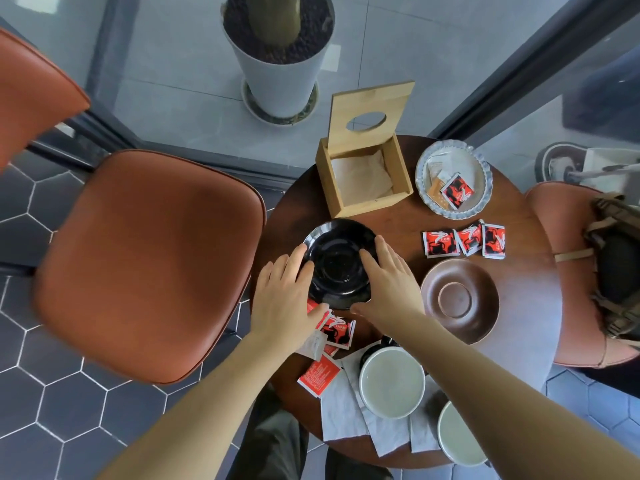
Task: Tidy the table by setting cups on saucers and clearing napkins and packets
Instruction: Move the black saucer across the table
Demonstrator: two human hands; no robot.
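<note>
A black saucer (341,251) lies near the left edge of the round wooden table (391,220). My left hand (284,299) grips its left rim and my right hand (388,278) grips its right rim. A brown saucer (460,299) sits to the right. Two white cups stand near me, one (391,382) on white napkins (341,407), the other (460,434) at the table's near edge. Red packets lie below my left hand (337,330), near the napkins (318,374) and right of the black saucer (464,239).
An open wooden napkin box (363,174) stands at the back of the table. A white scalloped dish (453,178) at the back right holds packets. Orange chairs stand left (149,261) and right (568,271), the right one with a bag (616,265). A potted plant (280,53) is beyond glass.
</note>
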